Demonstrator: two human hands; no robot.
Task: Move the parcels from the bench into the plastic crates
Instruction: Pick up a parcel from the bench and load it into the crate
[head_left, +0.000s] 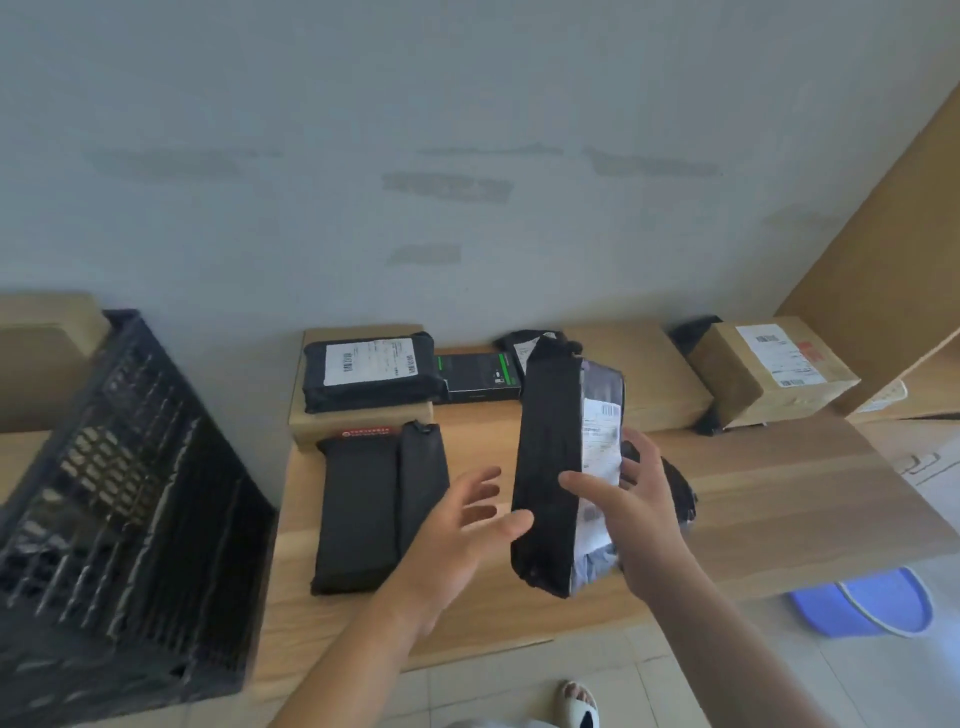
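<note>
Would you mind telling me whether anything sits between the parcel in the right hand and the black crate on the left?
Only the left hand, open in the air beside the held parcel. Beyond it the way to the black crate passes above two flat black parcels lying on the bench.

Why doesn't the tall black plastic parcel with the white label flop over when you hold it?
The tall black plastic parcel probably has something stiff inside, since it stands straight. It seems light: the right hand alone grips it. Its shiny wrap may be slippery.
</note>
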